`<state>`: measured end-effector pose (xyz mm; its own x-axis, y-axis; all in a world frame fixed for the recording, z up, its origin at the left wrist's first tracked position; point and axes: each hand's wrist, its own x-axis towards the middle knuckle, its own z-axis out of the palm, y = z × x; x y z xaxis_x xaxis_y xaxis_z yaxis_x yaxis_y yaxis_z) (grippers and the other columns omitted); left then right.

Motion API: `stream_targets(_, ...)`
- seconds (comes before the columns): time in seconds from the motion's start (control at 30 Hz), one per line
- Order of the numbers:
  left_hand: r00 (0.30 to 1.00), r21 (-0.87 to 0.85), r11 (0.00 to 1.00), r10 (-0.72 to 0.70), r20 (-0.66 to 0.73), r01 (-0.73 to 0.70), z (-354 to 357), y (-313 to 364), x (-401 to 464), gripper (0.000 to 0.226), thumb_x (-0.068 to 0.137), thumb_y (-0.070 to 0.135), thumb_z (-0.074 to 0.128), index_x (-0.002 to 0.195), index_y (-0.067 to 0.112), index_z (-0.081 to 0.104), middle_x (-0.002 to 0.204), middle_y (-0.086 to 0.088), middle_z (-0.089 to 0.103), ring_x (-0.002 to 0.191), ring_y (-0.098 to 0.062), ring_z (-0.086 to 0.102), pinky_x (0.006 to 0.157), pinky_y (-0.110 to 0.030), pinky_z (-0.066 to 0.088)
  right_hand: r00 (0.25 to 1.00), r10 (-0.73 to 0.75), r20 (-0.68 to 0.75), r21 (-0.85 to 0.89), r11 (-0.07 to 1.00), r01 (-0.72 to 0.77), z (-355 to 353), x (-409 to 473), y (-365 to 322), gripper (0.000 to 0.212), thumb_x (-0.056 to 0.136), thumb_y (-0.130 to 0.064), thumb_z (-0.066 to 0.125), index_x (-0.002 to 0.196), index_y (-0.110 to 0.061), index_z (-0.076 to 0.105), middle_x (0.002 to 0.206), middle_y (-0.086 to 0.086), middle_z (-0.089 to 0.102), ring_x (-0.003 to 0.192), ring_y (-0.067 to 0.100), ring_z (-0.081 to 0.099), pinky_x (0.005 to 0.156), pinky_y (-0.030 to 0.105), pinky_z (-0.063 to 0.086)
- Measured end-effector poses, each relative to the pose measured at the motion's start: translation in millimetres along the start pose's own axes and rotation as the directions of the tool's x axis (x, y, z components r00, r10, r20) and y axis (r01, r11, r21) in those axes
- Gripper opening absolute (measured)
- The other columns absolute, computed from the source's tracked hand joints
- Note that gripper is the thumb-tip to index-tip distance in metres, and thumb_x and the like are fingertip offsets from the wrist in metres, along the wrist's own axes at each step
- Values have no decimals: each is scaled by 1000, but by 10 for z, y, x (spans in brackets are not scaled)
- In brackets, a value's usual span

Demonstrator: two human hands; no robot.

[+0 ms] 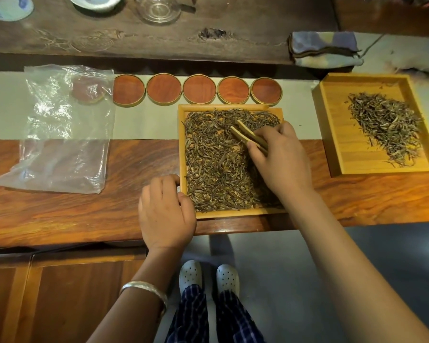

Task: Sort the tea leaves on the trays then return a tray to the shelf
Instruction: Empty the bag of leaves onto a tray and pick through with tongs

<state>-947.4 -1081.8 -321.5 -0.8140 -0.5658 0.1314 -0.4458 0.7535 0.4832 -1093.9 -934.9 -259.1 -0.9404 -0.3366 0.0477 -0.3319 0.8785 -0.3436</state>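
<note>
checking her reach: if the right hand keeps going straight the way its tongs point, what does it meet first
The right hand aims its bamboo tongs up and left, so they would first meet the tea leaves in the near tray; how high the tips hover is unclear.
</note>
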Motion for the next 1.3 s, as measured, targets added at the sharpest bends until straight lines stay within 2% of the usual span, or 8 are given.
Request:
stream_targets(0.17,1000,-7,1000,1,-6,-1,-8,4,4,16,78,19,41,90,12,48,86,-7,48,77,-22,40,67,-31,28,999,-6,39,-30,1000,7,38,-7,-40,32,94,-37,51,116,-14,58,111,8,49,91,26,57,66,31,44)
stream_targets(0.3,1000,-18,1000,-2,0,2,-11,12,3,17,78,19,42,91,11,50,86,-7,49,77,-24,42,67,-34,31,999,-28,-23,23,999,29,-69,-168,41,31,92,-36,55,115,-16,60,107,7,51,86,24,57,63,27,41)
stream_targets(0.47,1000,-20,1000,-10,-3,10,-9,3,-3,15,77,16,45,91,11,50,86,-6,47,76,-16,34,67,-30,25,978,-189,93,37,982,186,-68,-438,-39,28,90,-35,59,111,-17,63,102,2,50,76,17,55,55,24,42)
stream_targets(0.6,1000,-16,1000,-13,-5,12,-15,14,4,17,76,17,43,91,11,50,86,-7,48,76,-18,35,68,-31,25,986,-122,114,55,992,117,-53,-537,4,28,90,-35,59,112,-18,62,103,3,50,82,24,59,60,37,53)
stream_targets(0.77,1000,-2,1000,-16,4,16,-24,25,9,16,76,14,44,90,10,51,86,-9,49,77,-27,42,67,-32,28,996,-84,30,101,992,80,-153,-580,183,28,88,-34,61,110,-18,64,103,4,52,83,22,59,62,37,53)
stream_targets(0.97,999,8,1000,-26,28,26,-36,38,10,15,78,16,42,89,10,50,86,-9,49,78,-27,43,68,-38,34,994,-69,84,58,996,65,-162,-671,287,30,88,-36,60,113,-19,63,104,2,51,84,22,59,61,35,53)
stream_targets(1.13,999,19,999,-28,32,28,-38,41,9,15,78,15,43,89,9,51,87,-11,49,79,-29,44,68,-41,36,1000,5,-22,88,996,-3,-229,-699,440,31,87,-32,61,113,-15,64,98,6,53,82,25,59,60,37,53)
stream_targets(1.3,999,27,999,-26,31,25,-38,41,13,14,79,18,41,88,9,49,87,-11,49,79,-30,43,68,-41,34,998,55,8,2,998,-55,-222,-746,519,32,89,-33,60,113,-14,62,98,9,51,80,30,59,57,33,47)
